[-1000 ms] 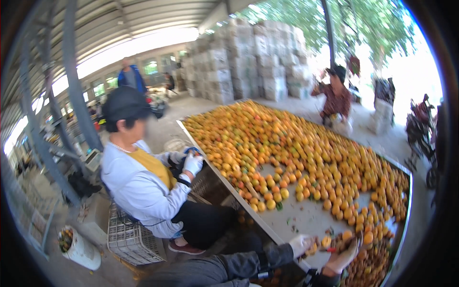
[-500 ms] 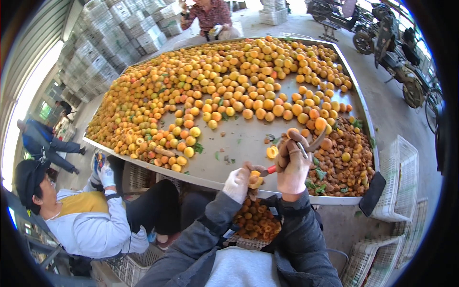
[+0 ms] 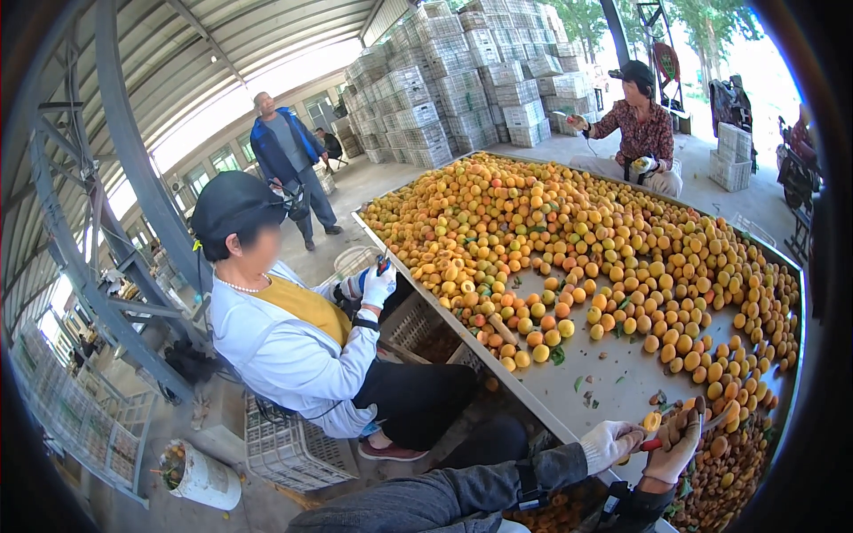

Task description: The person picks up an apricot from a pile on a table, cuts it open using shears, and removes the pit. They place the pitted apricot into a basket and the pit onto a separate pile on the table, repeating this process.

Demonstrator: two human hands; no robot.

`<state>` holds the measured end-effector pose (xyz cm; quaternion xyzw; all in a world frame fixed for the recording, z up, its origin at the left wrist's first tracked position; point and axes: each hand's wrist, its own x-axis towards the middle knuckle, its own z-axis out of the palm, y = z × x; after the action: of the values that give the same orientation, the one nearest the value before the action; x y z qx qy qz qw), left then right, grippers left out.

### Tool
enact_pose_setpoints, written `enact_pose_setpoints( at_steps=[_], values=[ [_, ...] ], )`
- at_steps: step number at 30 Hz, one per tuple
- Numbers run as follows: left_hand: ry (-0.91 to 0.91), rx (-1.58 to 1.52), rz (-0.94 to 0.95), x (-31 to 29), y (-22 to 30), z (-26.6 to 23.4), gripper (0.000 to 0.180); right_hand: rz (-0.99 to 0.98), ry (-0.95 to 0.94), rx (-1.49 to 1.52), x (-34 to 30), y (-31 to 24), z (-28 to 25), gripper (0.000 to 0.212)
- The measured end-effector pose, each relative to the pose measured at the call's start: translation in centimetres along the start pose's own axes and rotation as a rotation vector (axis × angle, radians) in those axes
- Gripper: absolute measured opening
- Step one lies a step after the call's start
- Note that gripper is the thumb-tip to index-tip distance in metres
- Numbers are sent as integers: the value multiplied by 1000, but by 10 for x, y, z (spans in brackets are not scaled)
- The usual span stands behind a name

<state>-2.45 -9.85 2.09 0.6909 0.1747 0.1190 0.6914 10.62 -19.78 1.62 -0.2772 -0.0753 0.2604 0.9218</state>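
My left hand point(image 3: 611, 445), in a white glove with stained brown fingertips, is closed at the table's near edge; a bit of orange apricot point(image 3: 624, 460) shows under its fingers. Beside it, my right hand point(image 3: 677, 449), in a brown-stained fingertip covering, grips a hand tool with a red part point(image 3: 652, 444). A curved piece point(image 3: 716, 417) sticks out past the right fingers; how it joins the tool is hidden. An opened apricot point(image 3: 652, 420) sits just beyond both hands. Whole apricots point(image 3: 569, 231) cover much of the metal table point(image 3: 613, 377).
Pits and scraps point(image 3: 724, 475) lie right of my hands. A seated co-worker point(image 3: 293, 338) at my left holds a small tool; another point(image 3: 635, 133) sits across the table. A person point(image 3: 293, 164) stands beyond. Crates point(image 3: 289, 444), a white bucket point(image 3: 204, 475) and stacked crates point(image 3: 471, 80) stand around.
The view has swung left and up, so my hands now appear at the lower right and the left co-worker shows more fully. My hands stay close together; the apricot in the left is less visible.
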Motion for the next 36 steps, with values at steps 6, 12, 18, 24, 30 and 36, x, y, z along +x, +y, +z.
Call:
enact_pose_setpoints(
  at_steps=[6,12,18,24,30,36],
  values=[
    [40,43,36,5,-4,1,31,-153,151,-169,2,7,0,33],
    [-32,-75,-107,4,2,4,31,-22,8,-136,-4,-4,-3,34],
    [-96,-224,-216,6,16,3,37,31,285,105,-5,-13,35,33],
    [-141,-471,-428,-1,20,3,40,144,123,366,8,-1,0,32],
    [52,-393,-122,17,-2,21,33,-164,469,65,-9,-41,26,21],
    [67,-576,-44,31,5,-46,44,-100,-51,-839,-22,8,44,23]
  ],
)
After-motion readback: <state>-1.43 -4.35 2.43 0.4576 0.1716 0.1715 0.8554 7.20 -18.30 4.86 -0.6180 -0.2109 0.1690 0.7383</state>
